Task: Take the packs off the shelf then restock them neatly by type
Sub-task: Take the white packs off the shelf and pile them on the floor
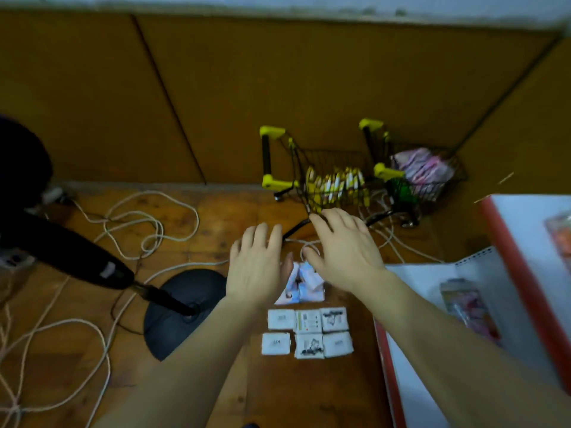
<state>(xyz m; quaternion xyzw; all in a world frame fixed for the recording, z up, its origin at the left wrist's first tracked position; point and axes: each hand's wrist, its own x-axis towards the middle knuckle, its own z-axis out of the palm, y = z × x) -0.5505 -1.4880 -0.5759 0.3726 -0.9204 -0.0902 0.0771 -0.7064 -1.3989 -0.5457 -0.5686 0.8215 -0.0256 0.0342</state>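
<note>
Reaching hands: left hand (258,267) and right hand (346,247) hover over pale packs (304,284), fingers loose, holding nothing.
White packs (307,332): six in two rows on the floor (216,211).
Carts: yellow packs (335,183), pink packs (421,169).

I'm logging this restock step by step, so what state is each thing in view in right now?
left hand: open, fingers straight, over the floor
right hand: open, spread above the pale packs
pale packs: loose heap between the hands
white packs: six, flat, two neat rows of three
left cart: holds yellow packs
right cart: holds pink packs
shelf: a few packs lying on it
</note>
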